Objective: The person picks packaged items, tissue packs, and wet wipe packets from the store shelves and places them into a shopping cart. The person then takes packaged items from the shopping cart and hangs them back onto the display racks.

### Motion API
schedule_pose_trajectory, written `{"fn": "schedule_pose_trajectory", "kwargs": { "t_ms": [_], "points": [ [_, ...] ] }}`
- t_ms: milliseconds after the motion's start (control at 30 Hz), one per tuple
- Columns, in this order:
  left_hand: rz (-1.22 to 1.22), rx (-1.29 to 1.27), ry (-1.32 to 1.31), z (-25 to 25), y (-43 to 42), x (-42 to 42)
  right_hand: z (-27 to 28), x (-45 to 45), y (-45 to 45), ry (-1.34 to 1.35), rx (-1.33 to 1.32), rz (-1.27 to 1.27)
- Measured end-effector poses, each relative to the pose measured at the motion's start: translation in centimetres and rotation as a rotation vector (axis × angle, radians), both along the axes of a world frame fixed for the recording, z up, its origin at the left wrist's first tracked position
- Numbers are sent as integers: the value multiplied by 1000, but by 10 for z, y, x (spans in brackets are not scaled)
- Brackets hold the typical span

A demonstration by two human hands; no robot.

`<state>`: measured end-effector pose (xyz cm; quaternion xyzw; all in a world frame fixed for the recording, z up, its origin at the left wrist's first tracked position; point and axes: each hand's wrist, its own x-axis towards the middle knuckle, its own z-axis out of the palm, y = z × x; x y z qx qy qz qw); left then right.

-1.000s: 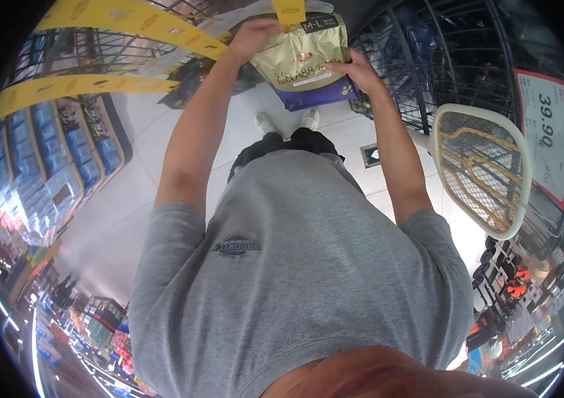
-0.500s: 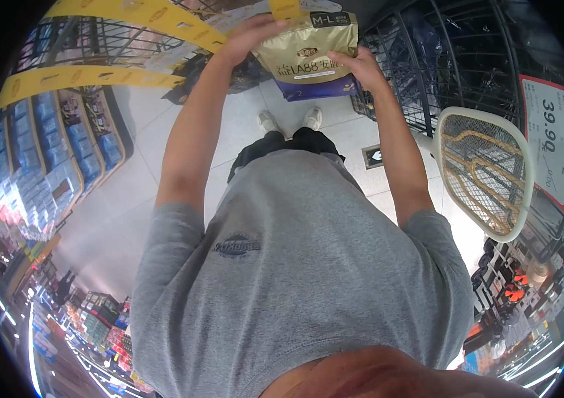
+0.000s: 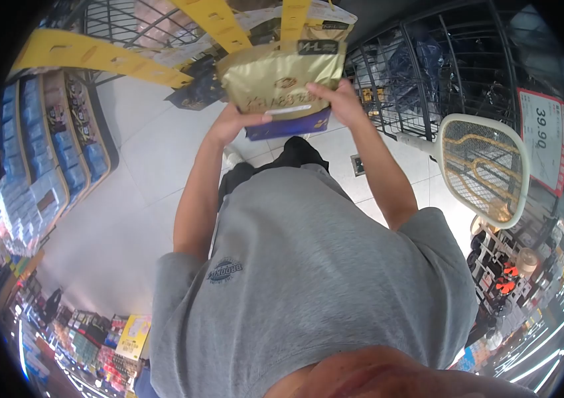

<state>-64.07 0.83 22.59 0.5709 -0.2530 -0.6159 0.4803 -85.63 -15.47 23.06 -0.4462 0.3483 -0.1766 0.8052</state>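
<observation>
A black wire rack (image 3: 421,73) fills the right side, opposite a shelf of blue packs (image 3: 43,146) at the left. 3 yellow strips (image 3: 106,56) cross the upper area, 2 reaching the top edge of the gold-and-purple pouch (image 3: 282,73), which is held in front of the body, over the floor. A white-rimmed racket (image 3: 484,169) juts out beside the "39.90" price sign (image 3: 545,142). The left hand (image 3: 237,125) grips the pouch's lower corner; the right hand (image 3: 345,103) clasps its side, thumb across the front.
</observation>
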Motion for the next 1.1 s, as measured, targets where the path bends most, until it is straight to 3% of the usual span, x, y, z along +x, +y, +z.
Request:
{"fn": "schedule_pose_trajectory", "kwargs": {
  "t_ms": [100,300,400,567,800,1100],
  "points": [
    [36,47,-5,9,55,22,1,35,51,13,-5,31],
    [292,-55,-17,19,201,97,11,143,158,21,-140,467],
    [483,-63,-21,22,277,143,21,214,219,-84,-251,539],
    [658,-54,-44,39,373,214,28,316,307,-103,-143,614],
    [846,-86,19,46,416,294,48,414,345,-61,-111,755],
    [941,-48,2,17,411,439,4,570,340,-75,-25,771]
  ]
}}
